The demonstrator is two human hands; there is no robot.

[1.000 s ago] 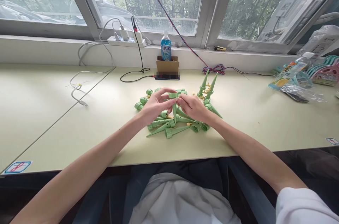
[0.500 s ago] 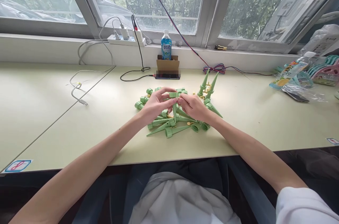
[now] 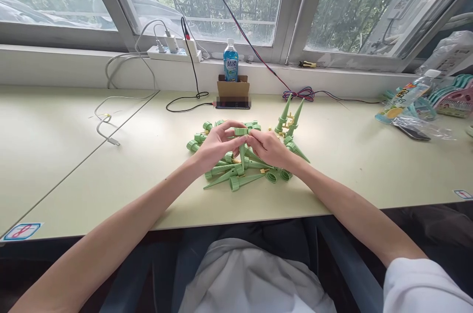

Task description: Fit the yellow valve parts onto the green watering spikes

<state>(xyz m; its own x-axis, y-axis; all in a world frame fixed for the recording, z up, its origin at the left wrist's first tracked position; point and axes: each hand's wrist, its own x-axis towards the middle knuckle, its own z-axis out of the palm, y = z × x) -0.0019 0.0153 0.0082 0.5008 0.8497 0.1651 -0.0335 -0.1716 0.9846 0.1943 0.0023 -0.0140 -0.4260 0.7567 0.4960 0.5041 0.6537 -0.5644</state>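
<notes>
Both hands are together above the middle of the table (image 3: 369, 165), nearer its front edge than either far corner. From my remote station I see the left hand (image 3: 217, 146) closed around a green spike (image 3: 242, 154), thumb below its ribbed head (image 3: 241, 131), with the narrow shaft pointing down. The right hand (image 3: 269, 148) pinches close against the head from the other side; what its fingertips grip is hidden, so I cannot tell. My reading: the left grip steadies the piece, leaving the right fingers to work at the junction, and the raised hold keeps the point off the loose spikes (image 3: 247, 182) beneath. Two upright spikes (image 3: 284, 117) stand tips upward toward the back edge, beside yellow pieces (image 3: 290, 120); their broad ends probably make that stance stable. Two loose caps (image 3: 271, 177) lie at the pile's front right. Compared with half a second ago, the grip looks unchanged, head and shaft keep the same attitude, and I find no piece displaced. The whole scene sits slightly higher and farther left, which I attribute to a small head movement.
</notes>
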